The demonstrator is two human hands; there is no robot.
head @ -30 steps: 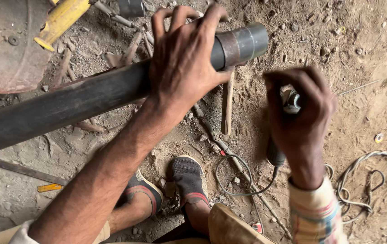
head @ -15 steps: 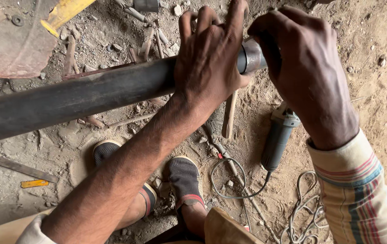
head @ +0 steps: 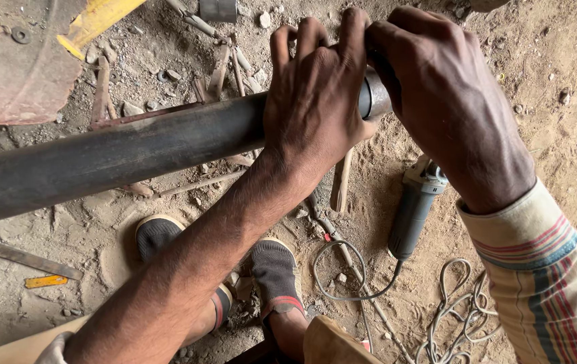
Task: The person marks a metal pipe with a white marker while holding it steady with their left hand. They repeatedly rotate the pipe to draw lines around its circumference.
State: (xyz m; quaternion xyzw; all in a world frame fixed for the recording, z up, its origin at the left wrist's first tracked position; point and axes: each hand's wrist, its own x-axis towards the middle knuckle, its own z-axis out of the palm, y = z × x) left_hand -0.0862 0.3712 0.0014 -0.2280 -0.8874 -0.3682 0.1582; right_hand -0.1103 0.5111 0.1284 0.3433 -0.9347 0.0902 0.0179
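Note:
A long dark metal pipe (head: 120,156) runs from the left edge to the upper middle, its ground bright end (head: 375,98) showing between my hands. My left hand (head: 315,101) wraps over the pipe near that end. My right hand (head: 447,94) closes over the pipe's end, hiding its tip. A grey angle grinder (head: 415,210) lies on the sandy ground below my right hand, its cable (head: 352,273) looping toward my feet.
A rusty round metal plate (head: 12,67) and a yellow bar (head: 96,23) sit at the upper left. Scrap metal strips (head: 218,67) and stones litter the dirt. My two feet in grey shoes (head: 275,269) stand below the pipe. A flat steel strip (head: 19,256) lies at left.
My right hand set the angle grinder down on the ground, rose and closed over the pipe's end. My left hand stayed on the pipe.

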